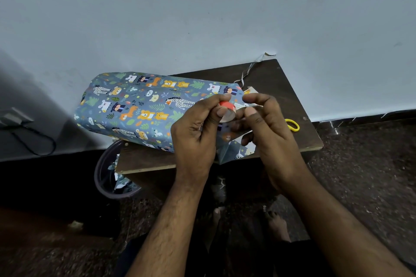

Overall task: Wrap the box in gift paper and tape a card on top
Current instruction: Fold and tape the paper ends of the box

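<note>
While the wrapped box [139, 107] lies on the dark table [281, 87], the left hand [198, 128] grips a small tape roll [227, 111] just above its right end, and the right hand [267, 123] pinches at the roll's edge, yellow-handled scissors [293, 125] just beyond.

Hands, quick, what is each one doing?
Left hand: grips the tape roll.
Right hand: fingers pinched at the roll, seemingly on the tape end.

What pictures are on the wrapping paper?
Cartoon animals and leaves on grey-blue wrapping paper, seen in the head view.
</note>
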The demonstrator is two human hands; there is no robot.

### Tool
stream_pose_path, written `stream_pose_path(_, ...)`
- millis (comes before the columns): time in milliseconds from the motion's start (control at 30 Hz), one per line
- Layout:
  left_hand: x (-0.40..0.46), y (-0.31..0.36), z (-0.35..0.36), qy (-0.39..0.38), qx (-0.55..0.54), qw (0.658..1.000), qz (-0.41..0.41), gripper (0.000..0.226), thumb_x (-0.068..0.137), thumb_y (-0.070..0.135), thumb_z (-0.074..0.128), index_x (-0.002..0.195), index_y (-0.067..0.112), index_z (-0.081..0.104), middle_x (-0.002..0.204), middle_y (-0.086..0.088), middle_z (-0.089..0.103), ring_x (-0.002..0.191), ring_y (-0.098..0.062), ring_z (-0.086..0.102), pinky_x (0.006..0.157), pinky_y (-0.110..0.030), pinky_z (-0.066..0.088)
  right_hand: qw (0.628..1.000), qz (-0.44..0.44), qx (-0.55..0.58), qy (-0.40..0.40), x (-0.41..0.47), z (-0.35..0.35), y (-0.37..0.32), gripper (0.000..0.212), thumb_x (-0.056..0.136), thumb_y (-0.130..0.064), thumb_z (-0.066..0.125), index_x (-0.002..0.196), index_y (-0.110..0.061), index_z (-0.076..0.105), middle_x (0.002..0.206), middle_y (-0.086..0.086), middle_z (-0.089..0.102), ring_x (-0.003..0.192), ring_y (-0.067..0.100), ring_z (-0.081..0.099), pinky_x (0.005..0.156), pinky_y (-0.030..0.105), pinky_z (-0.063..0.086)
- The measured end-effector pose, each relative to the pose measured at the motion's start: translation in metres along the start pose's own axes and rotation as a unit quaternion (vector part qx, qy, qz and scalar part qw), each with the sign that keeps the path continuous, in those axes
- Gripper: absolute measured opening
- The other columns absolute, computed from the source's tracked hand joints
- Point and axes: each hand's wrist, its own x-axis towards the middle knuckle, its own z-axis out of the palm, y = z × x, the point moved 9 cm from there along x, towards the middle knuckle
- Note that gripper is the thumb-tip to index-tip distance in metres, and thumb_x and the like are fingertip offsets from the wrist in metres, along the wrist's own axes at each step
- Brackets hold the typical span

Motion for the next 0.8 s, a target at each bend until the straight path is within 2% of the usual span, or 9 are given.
stream_pose_path(100, 0.000, 0.006, 0.000, -0.005, 0.017, 1.000, 0.025, 0.017, 0.098, 0.007, 0.064, 0.112, 0.004, 0.073, 0.107, -0.001, 0.075, 0.103, -0.015, 0.071, 0.091, -0.036, 0.056, 0.998, -0.036, -0.031, 0.033, 0.003, -0.011, -0.007, 0.015, 0.104, -0.020, 0.057, 0.103, -0.009, 0.066, 0.088, 0.008, 0.071, 0.076, 0.014, 0.070, 0.065, 0.021, 0.049)
stream_pose_path(200, 0.000, 0.012, 0.004, -0.013, 0.036, 0.998, 0.044, 0.016, 0.097, 0.008, 0.064, 0.110, 0.006, 0.073, 0.107, 0.005, 0.074, 0.103, -0.007, 0.069, 0.092, -0.025, 0.052, 0.995, -0.068, -0.064, 0.034, 0.004, -0.012, -0.010, 0.008, 0.096, -0.013, 0.069, 0.096, -0.006, 0.073, 0.081, 0.008, 0.075, 0.073, 0.022, 0.073, 0.064, 0.017, 0.049)
stream_pose_path(367, -0.001, 0.017, 0.008, -0.037, 0.031, 0.997, 0.058, 0.018, 0.096, 0.009, 0.065, 0.111, 0.005, 0.073, 0.108, 0.004, 0.073, 0.105, -0.007, 0.068, 0.093, -0.024, 0.051, 0.994, -0.078, -0.063, 0.050, 0.003, -0.020, -0.013, 0.008, 0.094, -0.009, 0.070, 0.095, -0.004, 0.076, 0.077, -0.003, 0.076, 0.065, 0.001, 0.066, 0.062, 0.013, 0.048)
stream_pose_path(433, -0.001, 0.016, 0.009, -0.048, 0.026, 0.996, 0.065, 0.019, 0.096, 0.007, 0.065, 0.113, 0.004, 0.073, 0.111, -0.001, 0.073, 0.109, -0.014, 0.068, 0.095, -0.031, 0.053, 0.993, -0.084, -0.068, 0.055, 0.004, -0.022, -0.016, 0.011, 0.095, -0.012, 0.069, 0.094, -0.005, 0.077, 0.078, -0.004, 0.076, 0.069, 0.003, 0.068, 0.064, 0.016, 0.050)
stream_pose_path(533, -0.002, 0.013, 0.013, -0.068, 0.028, 0.995, 0.070, 0.021, 0.095, -0.002, 0.065, 0.115, -0.001, 0.072, 0.115, -0.009, 0.073, 0.114, -0.020, 0.068, 0.099, -0.040, 0.054, 0.988, -0.099, -0.096, 0.069, 0.005, -0.026, -0.019, 0.009, 0.094, -0.013, 0.072, 0.094, -0.006, 0.077, 0.084, 0.001, 0.078, 0.079, 0.015, 0.072, 0.075, 0.025, 0.055)
stream_pose_path(600, -0.002, 0.011, 0.014, -0.073, 0.028, 0.994, 0.072, 0.022, 0.094, -0.002, 0.065, 0.115, -0.001, 0.072, 0.116, -0.010, 0.073, 0.115, -0.021, 0.068, 0.100, -0.042, 0.053, 0.985, -0.103, -0.117, 0.072, 0.006, -0.028, -0.019, 0.009, 0.093, -0.013, 0.073, 0.093, -0.006, 0.078, 0.084, 0.000, 0.078, 0.081, 0.016, 0.072, 0.077, 0.024, 0.056)
stream_pose_path(733, -0.003, 0.012, 0.015, -0.080, 0.016, 0.994, 0.076, 0.021, 0.095, -0.003, 0.064, 0.114, -0.005, 0.071, 0.117, -0.012, 0.072, 0.122, -0.024, 0.066, 0.103, -0.039, 0.051, 0.983, -0.108, -0.137, 0.063, 0.007, -0.029, -0.021, 0.010, 0.094, -0.015, 0.072, 0.091, -0.007, 0.077, 0.082, -0.001, 0.077, 0.081, 0.018, 0.072, 0.076, 0.023, 0.055)
stream_pose_path(800, -0.003, 0.011, 0.016, -0.081, 0.010, 0.994, 0.073, 0.021, 0.094, -0.004, 0.064, 0.113, -0.006, 0.071, 0.116, -0.013, 0.072, 0.124, -0.026, 0.065, 0.103, -0.036, 0.051, 0.979, -0.115, -0.155, 0.059, 0.006, -0.028, -0.022, 0.011, 0.096, -0.015, 0.071, 0.090, -0.008, 0.076, 0.081, -0.002, 0.076, 0.078, 0.012, 0.070, 0.073, 0.023, 0.054)
